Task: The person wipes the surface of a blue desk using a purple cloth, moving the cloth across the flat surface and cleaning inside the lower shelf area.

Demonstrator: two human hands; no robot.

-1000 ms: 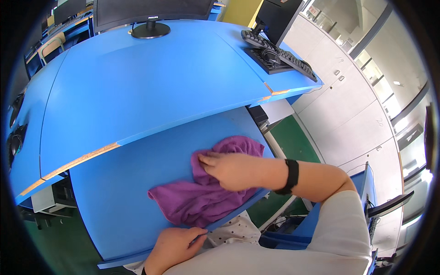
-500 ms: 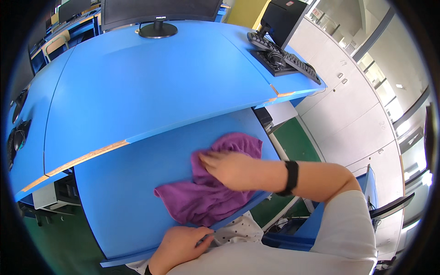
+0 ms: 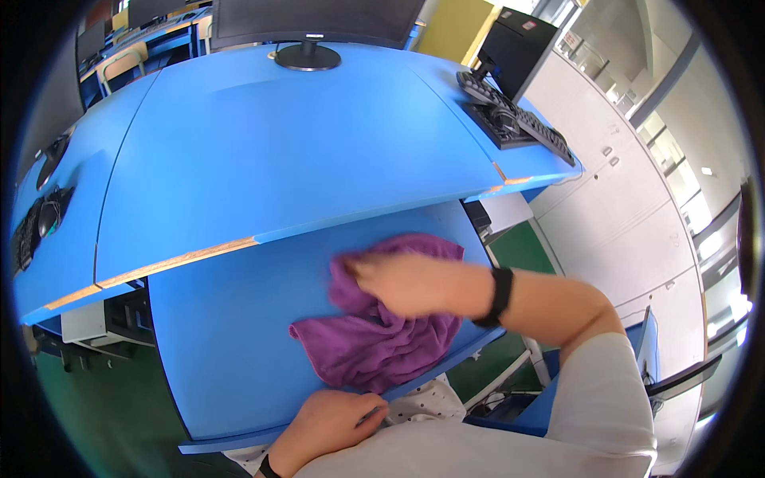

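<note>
A crumpled purple cloth point(image 3: 382, 346) lies on the pulled-out blue tray point(image 3: 231, 342) below the desk. My right hand point(image 3: 402, 283) is closed on the upper part of the cloth, its fingertips smeared by motion and partly sunk in the folds. A loose corner of the cloth spreads to the left over the tray. My left hand point(image 3: 335, 422) rests at the tray's near edge with its fingers curled over it; the fingertips are partly hidden.
Above the tray is the blue desktop point(image 3: 295, 151), its front edge chipped. A monitor point(image 3: 315, 24) stands at the back. Keyboards point(image 3: 518, 115) and another monitor point(image 3: 514, 52) are on the right, a mouse point(image 3: 49, 215) on the left. White lockers point(image 3: 629, 207) line the right side.
The whole scene has shifted slightly right and down in the view. My right hand has drawn the cloth's upper part into a tighter bunch. My left hand stays at the tray's edge.
</note>
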